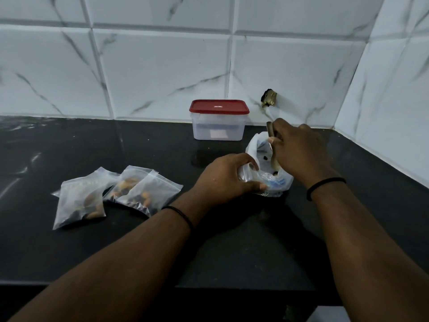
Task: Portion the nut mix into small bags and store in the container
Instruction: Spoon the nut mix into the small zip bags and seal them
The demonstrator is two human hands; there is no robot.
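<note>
A: What are the hands doing right now?

B: The left hand (226,175) curls its fingers round the rim of the large plastic bag (269,168) and holds it open on the counter. The right hand (299,151) grips a spoon (272,145) by the handle, bowl end down inside that bag.

A: So a scoop is under way?

B: I'd judge so. To do it well, keep the mouth wide with the left hand, dig under the few nuts left at the bottom, and lift level so nothing rolls off.

A: Where do the portions stand?

B: Three small zip bags (116,194) with almonds and dark pieces lie overlapping to the left, well apart from the big bag. I can't tell whether a fresh small bag is in hand. The container (218,125) stands at the back against the wall, its red lid (219,106) on, so it needs opening before storing.

A: And the surroundings?

B: A dark, glossy countertop (69,147), slick enough for spilled nuts to skid. White marble-look wall tiles (162,66) meet in a corner on the right, with a brass fitting (269,98) poking from the wall.
</note>
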